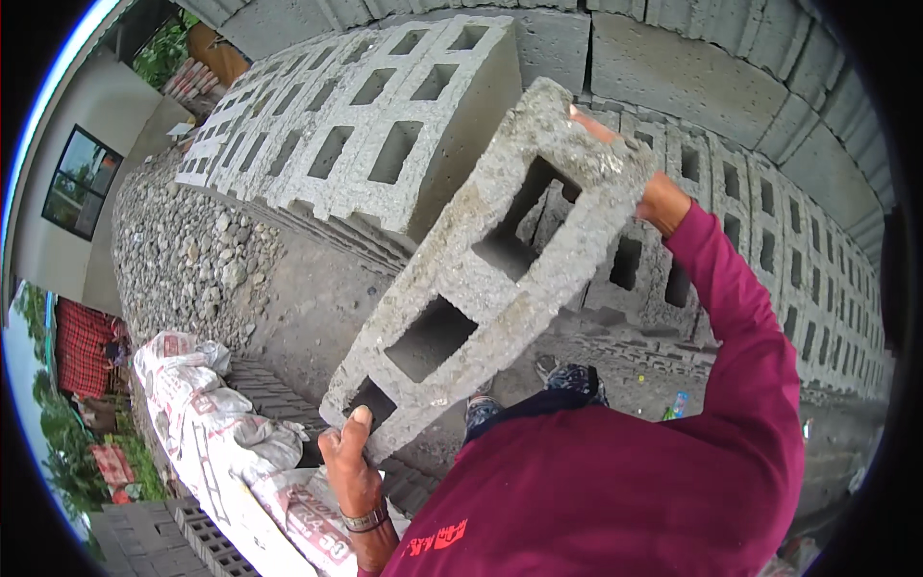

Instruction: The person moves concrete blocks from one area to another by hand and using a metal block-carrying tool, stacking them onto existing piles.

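A grey hollow concrete block (pixel 500 317) is held up in front of me, tilted so that its lower end lies to the left and its upper end to the right. Its rectangular holes face me. My left hand (pixel 352 460) grips the lower end, thumb up over the edge by the smallest hole; a watch (pixel 365 519) circles that wrist. At the far upper end my right hand (pixel 659 200) clasps the block from behind, most of its fingers hidden by the concrete. Just beyond the block stands a stacked row of similar blocks (pixel 409 192).
More hollow blocks (pixel 760 221) are stacked on the right, before a block wall (pixel 683 67). Gravel (pixel 202 260) is heaped at the left. White sacks (pixel 226 433) lie beside me at the lower left. A small bottle (pixel 681 404) sits on the ground to the right.
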{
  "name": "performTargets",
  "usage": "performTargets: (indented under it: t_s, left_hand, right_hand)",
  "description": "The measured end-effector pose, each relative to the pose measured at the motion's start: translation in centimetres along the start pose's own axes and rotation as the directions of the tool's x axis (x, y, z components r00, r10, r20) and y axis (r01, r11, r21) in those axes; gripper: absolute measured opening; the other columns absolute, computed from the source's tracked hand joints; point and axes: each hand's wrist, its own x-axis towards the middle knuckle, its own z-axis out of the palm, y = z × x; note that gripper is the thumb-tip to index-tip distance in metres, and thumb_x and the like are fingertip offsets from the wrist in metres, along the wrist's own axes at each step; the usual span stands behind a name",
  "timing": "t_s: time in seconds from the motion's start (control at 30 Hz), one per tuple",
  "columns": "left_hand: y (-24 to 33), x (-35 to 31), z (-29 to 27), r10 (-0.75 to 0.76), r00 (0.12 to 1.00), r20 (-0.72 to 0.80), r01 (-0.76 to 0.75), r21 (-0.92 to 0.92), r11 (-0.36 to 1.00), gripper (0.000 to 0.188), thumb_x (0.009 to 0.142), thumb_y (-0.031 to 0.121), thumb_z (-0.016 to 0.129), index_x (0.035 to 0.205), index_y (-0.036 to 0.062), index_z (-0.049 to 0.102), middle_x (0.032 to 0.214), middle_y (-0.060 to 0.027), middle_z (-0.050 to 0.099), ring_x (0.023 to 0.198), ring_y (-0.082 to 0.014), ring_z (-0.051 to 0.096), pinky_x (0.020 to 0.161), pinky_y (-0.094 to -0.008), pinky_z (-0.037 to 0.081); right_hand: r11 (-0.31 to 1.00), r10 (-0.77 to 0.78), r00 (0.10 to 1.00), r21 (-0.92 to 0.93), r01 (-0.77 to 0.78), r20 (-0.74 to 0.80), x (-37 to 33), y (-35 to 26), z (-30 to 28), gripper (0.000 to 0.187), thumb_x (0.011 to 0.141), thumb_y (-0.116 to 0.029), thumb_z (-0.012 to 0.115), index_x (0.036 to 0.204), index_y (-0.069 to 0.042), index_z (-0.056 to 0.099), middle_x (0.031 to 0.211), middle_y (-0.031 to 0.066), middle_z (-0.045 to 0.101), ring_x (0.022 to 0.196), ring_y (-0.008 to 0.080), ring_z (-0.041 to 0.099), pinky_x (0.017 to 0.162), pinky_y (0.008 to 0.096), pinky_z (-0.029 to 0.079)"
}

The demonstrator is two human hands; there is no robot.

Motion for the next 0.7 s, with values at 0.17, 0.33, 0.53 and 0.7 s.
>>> performTargets:
  t_s: [0.17, 0.33, 0.53, 0.7]
  left_hand:
    - [2.1, -3.2, 4.7, -0.01, 0.999, -0.044, 0.005, -0.099, 0.995, 0.02, 0.086, 0.021, 0.067, 0.078, 0.0029, 0.065, 0.077, -0.0006, 0.061, 0.066, -0.0095, 0.057, 0.063, -0.0276, 0.047]
    - [5.8, -3.2, 11.8, 0.02, 0.995, -0.101, -0.031, -0.108, 0.994, 0.042, 0.086, 0.024, 0.067, 0.055, 0.0116, 0.041, 0.057, 0.0085, 0.036, 0.052, -0.0043, 0.028, 0.046, -0.0283, 0.022]
    - [5.5, -1.5, 12.3, 0.035, 0.999, -0.039, -0.036, -0.008, 0.999, 0.046, 0.087, 0.025, 0.067, 0.052, 0.0122, 0.039, 0.055, 0.0086, 0.035, 0.051, -0.0043, 0.028, 0.045, -0.028, 0.023]
    - [4.5, -0.8, 10.7, 0.035, 0.995, 0.093, -0.04, 0.056, 0.998, 0.031, 0.089, 0.026, 0.061, 0.071, 0.0012, 0.058, 0.066, -0.0015, 0.053, 0.058, -0.0108, 0.051, 0.053, -0.0298, 0.048]
  right_hand:
    - [0.963, 0.112, 0.99, 0.237, -0.129, 0.083, 10.7, 3.9, -5.3, 0.057, 0.096, -0.053, 0.046, 0.13, -0.009, 0.054, 0.131, 0.0069, 0.055, 0.116, 0.0206, 0.055, 0.098, 0.0402, 0.046]
    - [0.953, 0.185, 0.968, 0.209, -0.218, 0.167, 17.5, 6.8, -8.3, 0.077, 0.091, -0.067, 0.042, 0.138, -0.007, 0.048, 0.143, 0.0111, 0.048, 0.127, 0.0265, 0.048, 0.103, 0.0477, 0.041]
    - [0.939, 0.255, 0.957, 0.2, -0.28, 0.141, 25.0, 13.0, -11.1, 0.077, 0.093, -0.066, 0.038, 0.141, -0.006, 0.044, 0.149, 0.0114, 0.039, 0.132, 0.0255, 0.042, 0.108, 0.0429, 0.033]
    - [0.999, 0.032, 0.995, -0.028, -0.029, 0.098, 30.0, 15.8, -16.1, 0.069, 0.097, -0.057, 0.038, 0.14, -0.003, 0.043, 0.143, 0.012, 0.045, 0.124, 0.0245, 0.046, 0.104, 0.0353, 0.033]
